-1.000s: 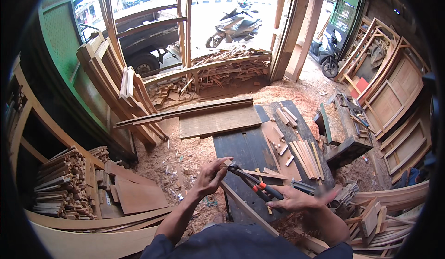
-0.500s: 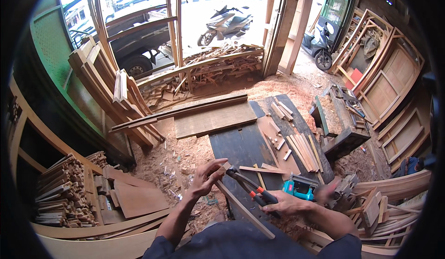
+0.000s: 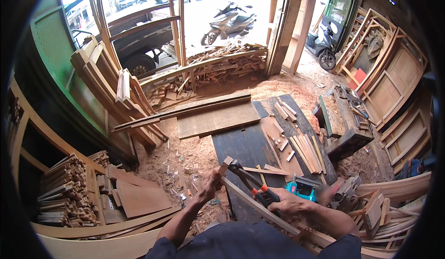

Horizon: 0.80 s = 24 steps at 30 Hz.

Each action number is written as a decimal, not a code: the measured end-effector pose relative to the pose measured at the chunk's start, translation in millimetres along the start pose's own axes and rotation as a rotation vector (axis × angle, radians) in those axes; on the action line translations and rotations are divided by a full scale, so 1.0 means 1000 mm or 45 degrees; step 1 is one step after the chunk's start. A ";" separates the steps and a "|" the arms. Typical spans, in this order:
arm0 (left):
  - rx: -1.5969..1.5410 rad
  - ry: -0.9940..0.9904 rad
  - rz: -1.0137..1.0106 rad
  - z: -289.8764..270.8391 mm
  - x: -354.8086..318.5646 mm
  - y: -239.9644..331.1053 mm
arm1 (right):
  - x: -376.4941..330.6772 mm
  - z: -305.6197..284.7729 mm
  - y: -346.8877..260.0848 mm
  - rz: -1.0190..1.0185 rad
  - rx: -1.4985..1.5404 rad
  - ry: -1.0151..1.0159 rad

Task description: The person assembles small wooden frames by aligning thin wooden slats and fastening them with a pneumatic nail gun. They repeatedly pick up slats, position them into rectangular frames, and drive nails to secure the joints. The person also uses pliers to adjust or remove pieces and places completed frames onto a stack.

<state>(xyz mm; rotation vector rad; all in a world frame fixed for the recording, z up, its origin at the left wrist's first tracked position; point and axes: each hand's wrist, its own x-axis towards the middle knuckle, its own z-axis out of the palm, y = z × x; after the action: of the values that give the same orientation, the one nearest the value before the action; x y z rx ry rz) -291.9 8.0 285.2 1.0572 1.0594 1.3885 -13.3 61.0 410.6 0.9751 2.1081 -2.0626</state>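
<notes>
My left hand (image 3: 211,183) grips a wooden piece close to its upper end, its fingers wrapped round it. From there a long pale wooden strip (image 3: 259,204) slants down to the right, toward my body. A pair of pincers (image 3: 252,181) with dark jaws and orange-and-black handles is held in my right hand (image 3: 288,202). Its jaws meet the wood just beside my left hand; whether they bite on a nail is too small to tell. To the right of the pincers lies a teal nail gun (image 3: 300,190) on the dark workbench (image 3: 232,148).
Cut wooden strips (image 3: 308,154) and small blocks lie on the bench, with a wide board (image 3: 218,118) across its far end. Stacked offcuts (image 3: 67,192) stand at left, door frames (image 3: 398,90) at right. Shavings (image 3: 278,86) cover the floor. A motorbike (image 3: 229,25) stands outside.
The strip's lower end has swung to the right and up. My left fingers have closed lower around the wood, leaving its top end showing. The pincers stay at the strip's upper end.
</notes>
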 end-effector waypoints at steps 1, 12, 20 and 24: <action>-0.041 -0.015 -0.012 -0.001 0.000 -0.003 | 0.000 -0.003 0.001 0.000 0.001 -0.024; -0.353 0.080 0.012 0.029 -0.035 -0.029 | -0.014 -0.008 0.012 -0.002 -0.029 -0.176; -0.605 0.186 -0.124 0.054 -0.055 -0.050 | -0.019 0.011 0.021 0.289 0.334 -0.232; -0.786 0.268 -0.151 0.072 -0.073 -0.070 | -0.027 0.015 0.029 0.273 0.380 -0.263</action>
<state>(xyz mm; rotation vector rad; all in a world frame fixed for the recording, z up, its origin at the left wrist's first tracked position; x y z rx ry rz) -202.5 -56.7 229.5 0.3994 0.7424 1.6068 16.2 34.4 395.0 0.9218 1.5562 -2.2913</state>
